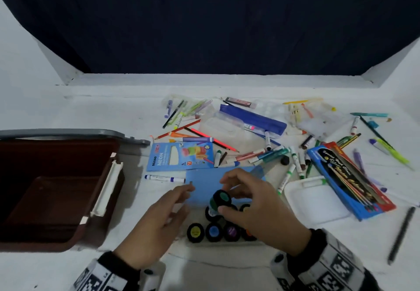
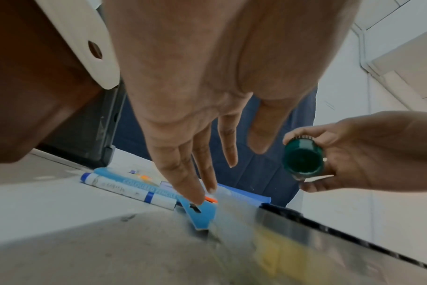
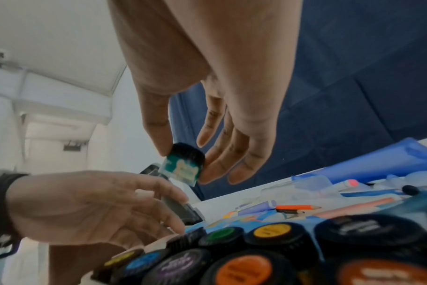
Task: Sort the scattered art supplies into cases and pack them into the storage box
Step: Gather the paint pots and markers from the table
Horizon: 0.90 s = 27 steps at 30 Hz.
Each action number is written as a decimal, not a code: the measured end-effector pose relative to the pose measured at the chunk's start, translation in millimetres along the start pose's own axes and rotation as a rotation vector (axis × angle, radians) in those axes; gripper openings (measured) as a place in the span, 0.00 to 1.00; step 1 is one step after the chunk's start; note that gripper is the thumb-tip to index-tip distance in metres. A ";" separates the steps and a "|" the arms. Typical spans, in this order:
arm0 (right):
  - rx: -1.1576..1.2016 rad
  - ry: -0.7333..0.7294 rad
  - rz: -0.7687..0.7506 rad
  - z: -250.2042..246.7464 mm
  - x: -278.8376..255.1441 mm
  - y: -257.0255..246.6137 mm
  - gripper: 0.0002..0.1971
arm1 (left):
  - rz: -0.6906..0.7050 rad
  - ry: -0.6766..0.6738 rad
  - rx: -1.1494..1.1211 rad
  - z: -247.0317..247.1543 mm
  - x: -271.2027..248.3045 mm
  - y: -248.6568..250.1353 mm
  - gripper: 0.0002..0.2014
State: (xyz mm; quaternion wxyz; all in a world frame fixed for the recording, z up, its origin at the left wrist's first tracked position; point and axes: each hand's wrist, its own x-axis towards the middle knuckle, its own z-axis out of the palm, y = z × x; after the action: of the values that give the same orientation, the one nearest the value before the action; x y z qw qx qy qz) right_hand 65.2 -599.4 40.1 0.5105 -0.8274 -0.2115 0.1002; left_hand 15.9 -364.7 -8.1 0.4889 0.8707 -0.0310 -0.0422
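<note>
The right hand [image 1: 261,209] pinches a green paint pot [image 1: 220,200] above the tray of paint pots [image 1: 213,231]. The left hand [image 1: 159,220], fingers spread, hovers at nine o'clock. At eleven o'clock lies a "Ninso NEON" box [image 1: 179,156].

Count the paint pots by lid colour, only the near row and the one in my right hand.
Yellow pot: 1
Blue pot: 1
Purple pot: 1
Orange pot: 1
Red-orange pot: 1
Teal pot, held: 1
Total: 6
</note>
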 end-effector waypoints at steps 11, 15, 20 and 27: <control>-0.537 -0.241 -0.170 44.6 23.4 2.5 0.15 | -0.145 -0.054 -0.172 -8.8 -16.7 -12.9 0.30; -0.587 -0.250 -0.140 47.2 24.7 0.3 0.17 | -0.148 -0.042 -0.212 -8.6 -18.4 -13.8 0.31; -0.668 -0.298 -0.111 53.5 27.9 -4.8 0.19 | -0.160 -0.025 -0.209 -9.2 -17.6 -8.6 0.29; -0.555 -0.191 -0.094 19.3 10.7 -3.0 0.22 | -0.144 -0.019 -0.186 -4.9 -23.7 5.5 0.16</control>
State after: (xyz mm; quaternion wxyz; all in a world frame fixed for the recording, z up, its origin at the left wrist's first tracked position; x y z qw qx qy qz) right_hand 66.6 -577.9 34.4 0.2468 -0.9114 -0.3160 0.0924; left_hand -7.2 -361.1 0.2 0.5628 0.8212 0.0312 -0.0884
